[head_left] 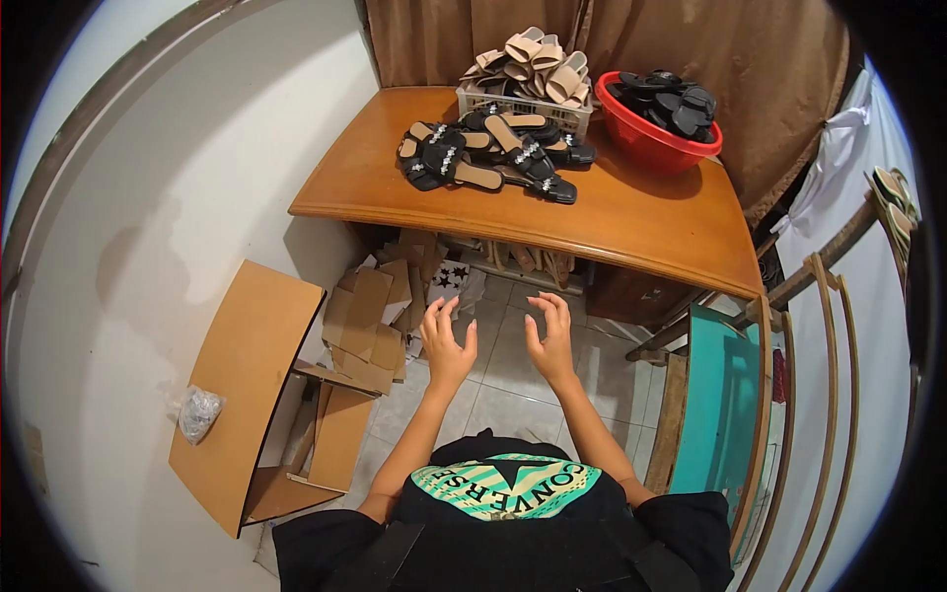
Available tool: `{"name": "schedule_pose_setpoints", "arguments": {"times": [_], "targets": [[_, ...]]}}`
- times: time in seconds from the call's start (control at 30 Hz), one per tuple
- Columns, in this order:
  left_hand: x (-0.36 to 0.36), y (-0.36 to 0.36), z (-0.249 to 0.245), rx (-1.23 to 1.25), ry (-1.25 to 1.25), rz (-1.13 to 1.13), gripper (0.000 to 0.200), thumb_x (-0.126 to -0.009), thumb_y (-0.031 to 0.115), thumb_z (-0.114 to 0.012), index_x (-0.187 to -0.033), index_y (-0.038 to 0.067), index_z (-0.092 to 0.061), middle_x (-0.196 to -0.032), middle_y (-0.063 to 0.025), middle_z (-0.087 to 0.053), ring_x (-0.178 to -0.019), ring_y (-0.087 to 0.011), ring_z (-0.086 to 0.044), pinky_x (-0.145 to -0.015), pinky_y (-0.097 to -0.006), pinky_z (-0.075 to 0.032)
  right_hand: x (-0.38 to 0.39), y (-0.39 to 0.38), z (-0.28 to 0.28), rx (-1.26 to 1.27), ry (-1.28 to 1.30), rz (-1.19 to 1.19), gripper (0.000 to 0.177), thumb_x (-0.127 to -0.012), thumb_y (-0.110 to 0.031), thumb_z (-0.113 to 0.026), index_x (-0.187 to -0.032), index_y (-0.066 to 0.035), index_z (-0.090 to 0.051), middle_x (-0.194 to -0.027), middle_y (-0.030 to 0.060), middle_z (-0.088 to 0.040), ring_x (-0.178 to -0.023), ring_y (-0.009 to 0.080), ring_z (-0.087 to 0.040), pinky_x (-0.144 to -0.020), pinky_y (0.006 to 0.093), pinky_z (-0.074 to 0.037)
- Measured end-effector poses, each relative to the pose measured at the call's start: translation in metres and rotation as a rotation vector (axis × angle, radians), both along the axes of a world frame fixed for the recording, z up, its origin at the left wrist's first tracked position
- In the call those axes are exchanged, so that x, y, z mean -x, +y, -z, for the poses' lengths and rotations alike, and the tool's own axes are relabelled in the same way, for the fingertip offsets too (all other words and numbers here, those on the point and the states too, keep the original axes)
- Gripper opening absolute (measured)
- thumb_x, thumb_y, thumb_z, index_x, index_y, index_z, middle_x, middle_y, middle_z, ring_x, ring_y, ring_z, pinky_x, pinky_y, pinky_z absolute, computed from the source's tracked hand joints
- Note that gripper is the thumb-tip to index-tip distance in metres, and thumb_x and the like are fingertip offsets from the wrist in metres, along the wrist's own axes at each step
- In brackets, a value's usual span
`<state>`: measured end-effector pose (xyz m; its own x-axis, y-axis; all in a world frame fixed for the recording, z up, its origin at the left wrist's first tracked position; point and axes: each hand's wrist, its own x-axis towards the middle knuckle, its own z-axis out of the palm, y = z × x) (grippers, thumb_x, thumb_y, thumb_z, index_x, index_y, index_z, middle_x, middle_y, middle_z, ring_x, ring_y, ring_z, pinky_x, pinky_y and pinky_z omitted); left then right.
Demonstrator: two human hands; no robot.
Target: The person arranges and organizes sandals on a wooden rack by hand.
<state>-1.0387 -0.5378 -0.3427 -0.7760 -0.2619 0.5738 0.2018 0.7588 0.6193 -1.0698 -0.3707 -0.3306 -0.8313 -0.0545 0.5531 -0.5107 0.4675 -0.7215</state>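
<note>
Both hands hover in mid-air in front of my chest, below the near edge of a wooden table [434,217]. My left hand [447,345] holds nothing, its fingers apart and slightly curled. Facing it, my right hand [549,340] is likewise bare, with fingers spread. On the table lies a pile of black sandals [483,153] with tan insoles and shiny trim. Behind them, a pale plastic crate [523,106] is heaped with beige slides [541,59]. To the right stands a red basin [656,148] filled with black footwear [671,99].
Flattened cardboard [360,321] is piled on the tiled floor [508,395] at left. A plastic-wrapped bundle [200,414] rests on a tan board-topped unit [252,365]. At right are a teal panel [718,405] and a wooden rack [824,395]; brown curtains [671,39] hang behind.
</note>
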Motion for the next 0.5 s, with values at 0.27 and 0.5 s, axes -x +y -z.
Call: {"name": "schedule_pose_setpoints", "arguments": {"times": [0.27, 0.5], "targets": [[0.072, -0.029, 0.048, -0.069, -0.066, -0.030, 0.046, -0.072, 0.015, -0.061, -0.114, 0.005, -0.045, -0.114, -0.0150, -0.041, -0.107, -0.0317, -0.038, -0.091, -0.0414, -0.028, 0.082, -0.012, 0.043, -0.056, -0.122, -0.076, 0.025, -0.075, -0.006, -0.055, -0.100, -0.004, -0.052, -0.106, 0.0141, -0.047, -0.103, 0.0294, -0.044, -0.090, 0.0361, -0.033], [0.171, -0.057, 0.084, -0.418, -0.243, 0.021, 0.049, -0.074, 0.016, -0.061, -0.117, 0.005, -0.041, -0.114, -0.0131, -0.044, -0.104, -0.0265, -0.043, -0.092, -0.0410, -0.029, 0.200, -0.030, 0.075, -0.093, -0.176, -0.200, 0.025, -0.075, -0.007, -0.054, -0.100, -0.004, -0.052, -0.105, 0.0149, -0.049, -0.103, 0.0299, -0.045, -0.090, 0.0365, -0.033]]}}
